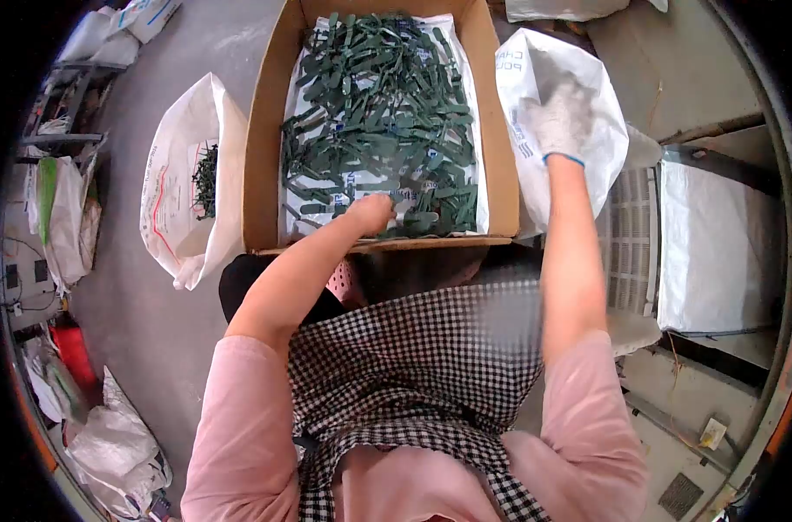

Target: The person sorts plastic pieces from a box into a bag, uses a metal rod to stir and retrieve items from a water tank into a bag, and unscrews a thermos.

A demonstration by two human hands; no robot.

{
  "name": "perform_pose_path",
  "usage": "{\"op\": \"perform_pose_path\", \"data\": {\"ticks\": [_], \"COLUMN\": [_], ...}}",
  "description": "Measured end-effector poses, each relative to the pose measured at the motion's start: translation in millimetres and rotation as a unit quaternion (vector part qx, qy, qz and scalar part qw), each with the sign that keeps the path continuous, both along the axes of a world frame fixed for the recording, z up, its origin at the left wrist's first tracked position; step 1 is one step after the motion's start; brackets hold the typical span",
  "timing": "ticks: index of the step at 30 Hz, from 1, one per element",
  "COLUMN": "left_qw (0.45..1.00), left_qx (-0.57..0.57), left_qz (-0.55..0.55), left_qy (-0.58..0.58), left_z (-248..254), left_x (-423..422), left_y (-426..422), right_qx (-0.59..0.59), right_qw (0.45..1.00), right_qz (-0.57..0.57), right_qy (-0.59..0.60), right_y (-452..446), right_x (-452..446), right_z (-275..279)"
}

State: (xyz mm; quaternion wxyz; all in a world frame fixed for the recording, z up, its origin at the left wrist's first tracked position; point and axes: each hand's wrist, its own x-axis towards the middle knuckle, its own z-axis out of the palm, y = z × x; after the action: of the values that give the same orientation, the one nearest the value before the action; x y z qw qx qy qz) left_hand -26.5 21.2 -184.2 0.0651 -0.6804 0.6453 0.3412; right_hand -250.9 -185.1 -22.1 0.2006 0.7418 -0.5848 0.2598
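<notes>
My left hand is bare and curled near the front edge of a cardboard box. What it holds, if anything, is hidden. Under and beyond it lie many flat dark green plastic pieces, narrow at one end, heaped on a printed white sheet in the box. A white knitted glove with a blue cuff covers my right hand. This hand reaches into the mouth of a white woven sack right of the box, its fingers blurred.
Left of the box stands an open white sack with small dark green bits inside. Shelving and more sacks line the left side. A pale slatted crate and a white-covered block stand at right.
</notes>
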Motion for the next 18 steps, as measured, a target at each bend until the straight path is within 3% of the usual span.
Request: {"op": "perform_pose_path", "data": {"ticks": [1,2,3,5,7,8,9,11,12,13,15,16,18], "left_qw": [0.999,0.997,0.997,0.965,0.952,0.926,0.907,0.849,0.793,0.723,0.576,0.537,0.517], "left_qx": [-0.031,-0.075,-0.076,-0.263,-0.294,-0.291,-0.312,-0.339,-0.335,-0.283,-0.256,-0.221,-0.202], "left_qz": [0.027,-0.023,-0.022,0.006,0.031,0.141,0.18,0.258,0.311,0.365,0.466,0.516,0.524], "left_qy": [-0.004,-0.014,-0.018,-0.002,0.079,0.194,0.216,0.314,0.402,0.513,0.62,0.63,0.646], "left_z": [1,15,33,75,129,146,160,170,170,171,165,164,168], "left_x": [5,9,11,10,14,14,15,25,28,28,30,32,33], "left_y": [-3,-4,-8,-16,-18,-19,-16,-12,-11,-6,-5,-5,-4], "right_qx": [0.167,0.279,0.396,0.555,0.465,0.473,0.476,0.435,0.448,0.381,0.382,0.397,0.405], "right_qw": [0.984,0.951,0.897,0.767,0.788,0.79,0.792,0.811,0.809,0.816,0.727,0.66,0.672], "right_qz": [0.06,0.135,0.195,0.315,0.372,0.367,0.365,0.388,0.359,0.384,0.363,0.364,0.372], "right_qy": [0.016,0.006,-0.015,0.069,0.158,0.134,0.113,-0.055,-0.126,-0.204,-0.44,-0.523,-0.496], "right_y": [6,39,72,82,101,105,105,103,110,114,116,116,110], "right_x": [17,37,58,73,76,80,86,95,99,101,115,120,117], "right_z": [7,37,68,25,-21,-19,-15,-33,-19,-21,-24,-19,-14]}}
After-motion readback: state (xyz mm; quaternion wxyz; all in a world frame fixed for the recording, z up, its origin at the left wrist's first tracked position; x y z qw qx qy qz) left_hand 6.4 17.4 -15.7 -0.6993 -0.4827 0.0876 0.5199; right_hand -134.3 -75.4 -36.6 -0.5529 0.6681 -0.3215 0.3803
